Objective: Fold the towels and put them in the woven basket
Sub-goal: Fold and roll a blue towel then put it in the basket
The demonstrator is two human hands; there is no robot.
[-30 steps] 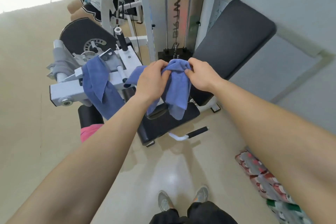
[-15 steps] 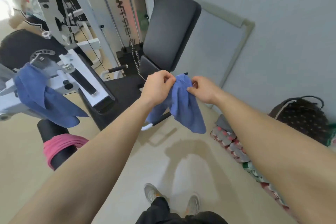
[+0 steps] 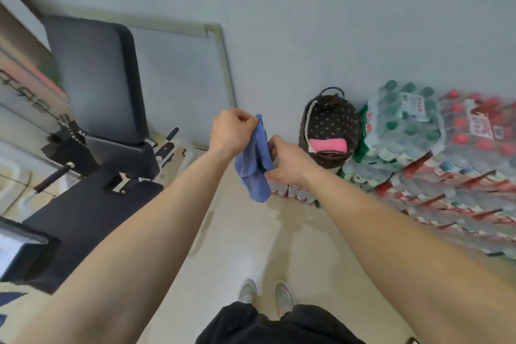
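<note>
Blue towel [image 3: 255, 165]: I am pinching it hanging, left hand [image 3: 231, 128] high, right hand [image 3: 287, 162] low
Woven basket [image 3: 329, 123]: sitting off rightward, right hand nearer

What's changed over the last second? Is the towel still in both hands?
The view swung right, pushing the padded bench to the left and bringing the woven basket, with a pink towel inside, into sight. The blue towel now hangs narrower; the right hand has slid down its edge while the left hand stays at the top. Both hands still grip it in mid-air.
</note>
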